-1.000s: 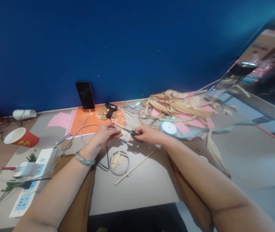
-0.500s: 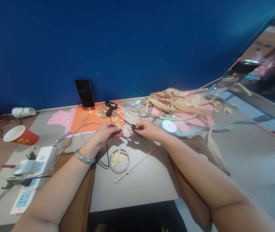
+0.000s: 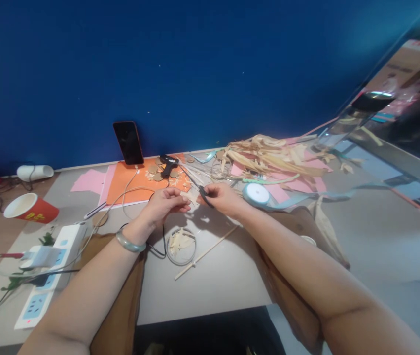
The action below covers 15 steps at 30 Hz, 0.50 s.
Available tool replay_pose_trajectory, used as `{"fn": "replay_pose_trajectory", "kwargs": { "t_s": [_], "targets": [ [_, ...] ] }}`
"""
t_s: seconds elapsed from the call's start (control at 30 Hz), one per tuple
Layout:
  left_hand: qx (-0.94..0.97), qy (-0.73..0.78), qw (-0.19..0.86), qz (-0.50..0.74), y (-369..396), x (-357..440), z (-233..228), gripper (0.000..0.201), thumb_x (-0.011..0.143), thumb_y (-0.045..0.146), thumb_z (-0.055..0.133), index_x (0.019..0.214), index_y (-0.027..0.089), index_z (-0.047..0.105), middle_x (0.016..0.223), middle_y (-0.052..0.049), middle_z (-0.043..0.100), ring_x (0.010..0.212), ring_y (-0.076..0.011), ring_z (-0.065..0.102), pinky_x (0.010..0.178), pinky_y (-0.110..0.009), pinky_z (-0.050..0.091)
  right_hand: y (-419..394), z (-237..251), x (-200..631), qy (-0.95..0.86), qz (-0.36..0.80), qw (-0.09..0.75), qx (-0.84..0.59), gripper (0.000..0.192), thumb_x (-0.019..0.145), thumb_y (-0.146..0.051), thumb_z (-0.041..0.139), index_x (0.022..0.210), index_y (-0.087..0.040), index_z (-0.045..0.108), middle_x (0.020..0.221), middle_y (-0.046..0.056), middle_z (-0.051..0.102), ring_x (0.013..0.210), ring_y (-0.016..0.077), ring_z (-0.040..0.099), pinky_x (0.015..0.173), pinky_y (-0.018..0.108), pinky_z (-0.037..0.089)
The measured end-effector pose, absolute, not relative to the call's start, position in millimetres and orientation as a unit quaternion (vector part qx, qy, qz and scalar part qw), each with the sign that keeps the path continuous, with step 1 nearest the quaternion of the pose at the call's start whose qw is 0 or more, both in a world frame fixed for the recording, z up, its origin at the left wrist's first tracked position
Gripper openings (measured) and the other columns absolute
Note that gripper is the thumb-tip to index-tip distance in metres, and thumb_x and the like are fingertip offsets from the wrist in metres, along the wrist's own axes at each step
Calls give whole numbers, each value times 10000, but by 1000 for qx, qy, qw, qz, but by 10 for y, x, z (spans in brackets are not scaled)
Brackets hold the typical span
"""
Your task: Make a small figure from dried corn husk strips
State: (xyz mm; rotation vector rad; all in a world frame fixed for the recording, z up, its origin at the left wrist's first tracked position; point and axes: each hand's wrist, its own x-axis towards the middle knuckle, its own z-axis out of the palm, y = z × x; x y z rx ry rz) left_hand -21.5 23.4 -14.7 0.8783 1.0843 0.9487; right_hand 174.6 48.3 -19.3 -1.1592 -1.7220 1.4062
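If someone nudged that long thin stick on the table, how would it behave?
The stick looks slim, so it is probably light; its straightness suggests it is fairly stiff. It might roll, though the small lump partway along would likely hinder that.

Deep blue wall (image 3: 210, 64) behind a pale grey tabletop (image 3: 202, 301).

Head-worn view — facing forward, angled down, near the table (image 3: 213, 291)
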Motion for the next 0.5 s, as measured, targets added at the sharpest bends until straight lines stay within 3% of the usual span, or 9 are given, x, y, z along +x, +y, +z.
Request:
{"fn": "replay_pose_trajectory", "kwargs": {
  "t_s": [0.2,0.5],
  "targets": [
    [431,448,665,414,217,-191,-148,286,607,286,815,778,111,666,695,-52,697,659,-147,678,705,-272,553,440,-159,1713,-634,546,311,-450,391,611,-499,708,611,-140,552,568,-25,500,538,83,414,497,220,318],
    [453,468,638,411,219,-179,-178,273,638,326,795,721,113,645,655,-55,692,619,-145,669,678,-279,553,405,-128,1675,-629,525,346,-458,379,632,-489,684,605,-141,539,561,-37,442,554,79,375,528,227,298]
  ]
}}
